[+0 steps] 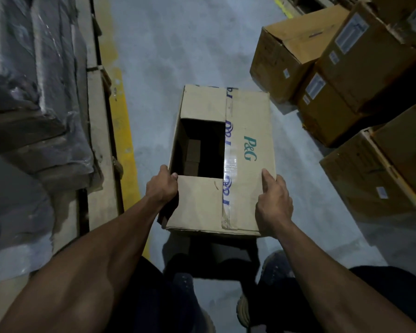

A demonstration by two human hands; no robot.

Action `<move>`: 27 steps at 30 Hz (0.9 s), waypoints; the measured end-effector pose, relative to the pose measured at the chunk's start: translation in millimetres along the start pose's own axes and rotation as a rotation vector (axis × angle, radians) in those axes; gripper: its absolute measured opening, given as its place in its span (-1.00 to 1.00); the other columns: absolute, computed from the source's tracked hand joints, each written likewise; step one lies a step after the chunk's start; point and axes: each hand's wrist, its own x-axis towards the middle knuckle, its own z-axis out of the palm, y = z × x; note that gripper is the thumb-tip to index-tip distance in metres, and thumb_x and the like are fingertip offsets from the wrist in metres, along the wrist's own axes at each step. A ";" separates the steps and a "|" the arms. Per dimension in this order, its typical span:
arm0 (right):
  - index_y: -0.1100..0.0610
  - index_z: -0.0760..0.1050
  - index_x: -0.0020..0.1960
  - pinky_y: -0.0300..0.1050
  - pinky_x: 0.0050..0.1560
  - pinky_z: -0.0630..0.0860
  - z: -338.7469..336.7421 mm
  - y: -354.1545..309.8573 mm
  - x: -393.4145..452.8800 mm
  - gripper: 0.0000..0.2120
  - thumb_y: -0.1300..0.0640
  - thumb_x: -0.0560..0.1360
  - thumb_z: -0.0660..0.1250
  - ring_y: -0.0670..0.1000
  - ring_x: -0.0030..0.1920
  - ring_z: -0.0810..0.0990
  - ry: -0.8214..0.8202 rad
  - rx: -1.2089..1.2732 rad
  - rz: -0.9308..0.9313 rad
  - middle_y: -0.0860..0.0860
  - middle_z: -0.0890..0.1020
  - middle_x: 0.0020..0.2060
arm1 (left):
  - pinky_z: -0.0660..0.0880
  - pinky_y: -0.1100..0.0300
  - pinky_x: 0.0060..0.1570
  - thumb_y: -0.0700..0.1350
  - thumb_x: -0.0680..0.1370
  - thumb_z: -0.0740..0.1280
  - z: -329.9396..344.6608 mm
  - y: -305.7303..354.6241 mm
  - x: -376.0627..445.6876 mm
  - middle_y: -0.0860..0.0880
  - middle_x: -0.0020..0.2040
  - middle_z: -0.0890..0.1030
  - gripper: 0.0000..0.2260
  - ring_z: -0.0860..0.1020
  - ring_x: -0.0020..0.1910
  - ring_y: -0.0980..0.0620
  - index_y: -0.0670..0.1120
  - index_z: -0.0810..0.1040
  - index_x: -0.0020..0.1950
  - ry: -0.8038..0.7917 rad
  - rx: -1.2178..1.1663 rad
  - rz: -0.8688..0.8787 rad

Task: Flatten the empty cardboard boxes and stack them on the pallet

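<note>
**A:** What sits at the center of the view?

**B:** A tan cardboard box (226,162), held above the grey concrete floor (178,44), with the person's shoes (244,311) and dark trousers showing below it at 6 o'clock. Its top faces the camera. One long flap is closed and carries green "P&G" lettering, with a strip of clear tape printed in blue along its edge. The other long flap is missing from view, so a dark rectangular opening shows between two short end flaps.

**A:** And the hands?

**B:** The left hand (162,186) grasps the box's near left corner, at 7 o'clock of the box, thumb on the near end flap and fingers wrapped round the side. The right hand (273,203) grips the near right corner, at 5 o'clock, thumb lying on the printed flap and fingers curled over the edge.

**A:** What surrounds it?

**B:** At 1 to 3 o'clock, a pile of brown cartons (346,75) with white labels. At 9 o'clock, a wooden pallet (99,140) bearing a load under plastic wrap (34,92). A yellow floor line (123,121) runs beside the pallet.
</note>
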 end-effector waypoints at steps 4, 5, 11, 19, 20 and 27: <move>-0.07 0.31 0.38 0.15 0.13 0.61 -12.0 10.4 -22.1 -0.64 0.09 0.62 0.28 0.10 0.12 0.55 -0.054 -0.058 -0.012 0.04 0.44 0.26 | 0.36 -0.06 0.07 0.01 0.66 0.07 5.4 1.7 -16.3 -0.30 0.23 0.50 -0.68 0.48 0.17 -0.34 -0.20 0.32 0.27 0.004 -0.079 -0.124; -0.05 0.32 0.34 0.15 0.15 0.60 -16.6 11.9 -24.8 -0.65 0.09 0.59 0.32 0.10 0.15 0.53 -0.062 -0.143 -0.088 0.06 0.42 0.29 | 0.36 -0.09 0.13 0.08 0.67 0.04 7.0 4.5 -15.2 -0.31 0.26 0.48 -0.61 0.47 0.21 -0.34 -0.20 0.32 0.31 0.015 -0.095 -0.137; 0.13 0.56 0.22 0.16 0.29 0.48 -15.8 -17.4 -4.2 -0.66 -0.03 0.55 0.29 0.13 0.24 0.52 -0.086 -0.351 -0.967 0.11 0.56 0.21 | 0.31 -0.11 0.30 0.27 0.66 -0.17 12.5 3.8 10.8 -0.27 0.37 0.47 -0.30 0.43 0.33 -0.31 -0.21 0.43 0.40 0.082 -0.181 -0.165; 0.07 0.53 -0.12 0.02 0.29 0.38 9.8 -59.4 57.7 -0.62 -0.18 0.59 0.12 0.04 -0.14 0.46 -0.306 -0.679 -1.357 0.02 0.54 -0.18 | 0.35 -0.05 0.15 0.19 0.69 -0.13 21.7 -1.1 19.5 -0.27 0.24 0.56 -0.38 0.49 0.22 -0.28 -0.22 0.55 0.23 0.129 -0.203 -0.132; 0.07 0.52 -0.13 0.00 0.21 0.39 9.9 -62.0 60.4 -0.62 -0.17 0.60 0.09 0.04 -0.17 0.44 -0.308 -0.721 -1.373 0.01 0.53 -0.20 | 0.35 -0.05 0.14 0.19 0.70 -0.13 22.5 -1.3 19.8 -0.27 0.23 0.56 -0.38 0.49 0.21 -0.28 -0.22 0.56 0.21 0.137 -0.210 -0.123; 0.05 0.45 -0.22 0.00 0.13 0.35 -25.3 -86.3 48.2 -0.51 -0.13 0.46 -0.19 0.02 -0.20 0.43 -0.328 -0.992 -1.339 0.01 0.52 -0.23 | 0.37 -0.10 0.20 0.22 0.68 -0.14 22.5 -2.6 19.6 -0.28 0.24 0.56 -0.35 0.49 0.21 -0.30 -0.22 0.55 0.24 0.150 -0.210 -0.111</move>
